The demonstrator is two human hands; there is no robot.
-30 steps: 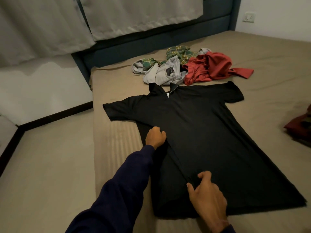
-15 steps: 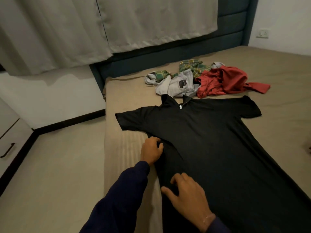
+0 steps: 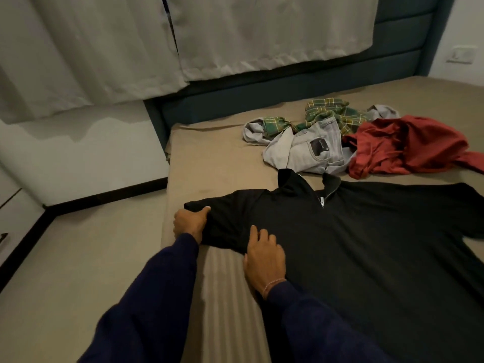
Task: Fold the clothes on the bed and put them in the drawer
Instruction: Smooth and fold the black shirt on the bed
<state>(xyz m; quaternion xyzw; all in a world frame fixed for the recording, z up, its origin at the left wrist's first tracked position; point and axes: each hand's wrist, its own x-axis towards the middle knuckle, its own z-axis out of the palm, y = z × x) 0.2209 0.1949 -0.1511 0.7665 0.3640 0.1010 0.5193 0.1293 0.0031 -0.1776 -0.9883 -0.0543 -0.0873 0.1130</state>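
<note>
— So, where is the black shirt (image 3: 366,244) lying?

— Flat on the bed (image 3: 214,158), collar toward the headboard, zip partly open.

— And the hands?

— The left hand (image 3: 190,223) is gripping the end of the near sleeve, thumb lying on top of the fabric. The right hand (image 3: 264,260) is pressing down on the shirt by the armpit, fingers straight and holding nothing.

— Anything else lying there?

— Beyond the collar, grey jeans (image 3: 309,150), a green plaid garment (image 3: 330,111) and a red garment (image 3: 403,148) are sitting crumpled together.
</note>
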